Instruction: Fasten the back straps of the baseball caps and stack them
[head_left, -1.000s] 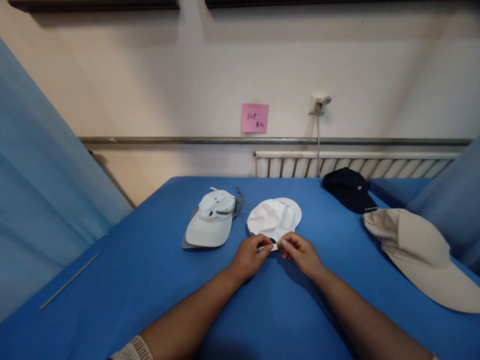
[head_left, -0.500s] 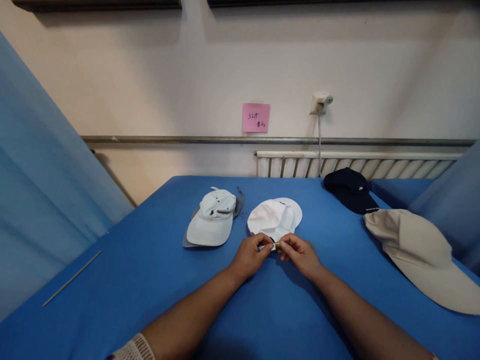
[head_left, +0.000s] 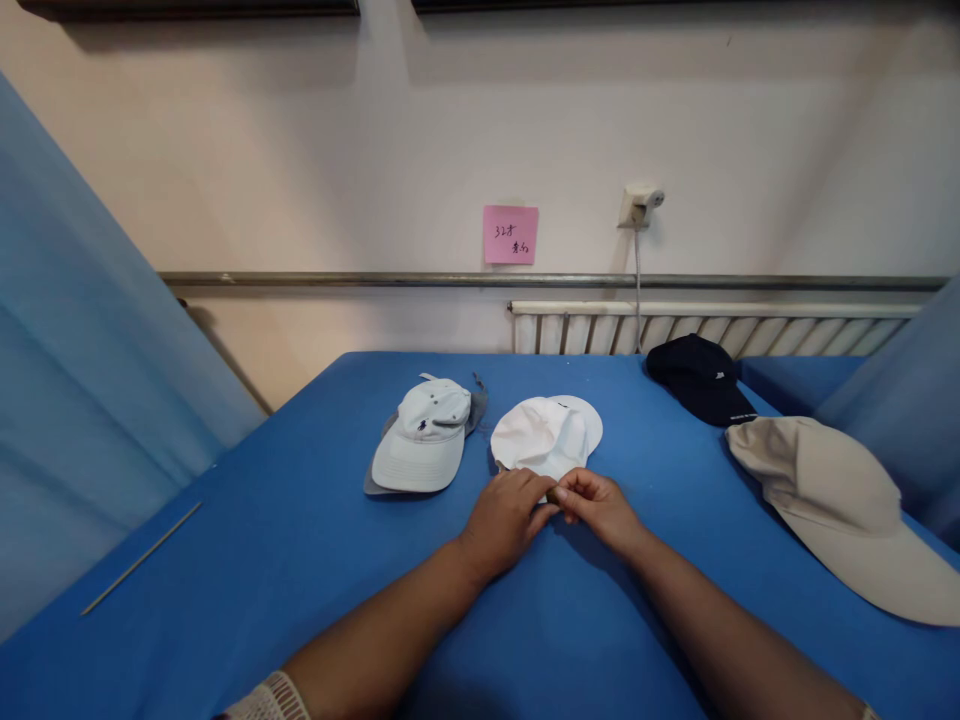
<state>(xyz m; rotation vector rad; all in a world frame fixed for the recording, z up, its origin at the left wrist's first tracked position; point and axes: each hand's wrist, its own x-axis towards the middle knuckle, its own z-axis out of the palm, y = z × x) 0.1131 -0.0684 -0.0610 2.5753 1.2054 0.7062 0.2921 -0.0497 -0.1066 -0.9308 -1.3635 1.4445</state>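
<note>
A white baseball cap lies in the middle of the blue surface, its brim pointing away and its back strap towards me. My left hand is closed over the near edge of the cap at the strap, fingers bent over the top and thumb below. Beside it, my right hand pinches a small brass-coloured buckle on the strap between thumb and fingertips. The two hands almost meet there, and most of the strap is hidden by them.
A pale cap sits on a grey cap at the left. To the right lie a navy cap and a beige cap. A thin stick rests near the left edge, beside a blue curtain.
My left hand has shifted right along the strap, closer to the buckle, and now covers the white strip that showed between the hands. The right hand keeps its pinch in nearly the same place.
</note>
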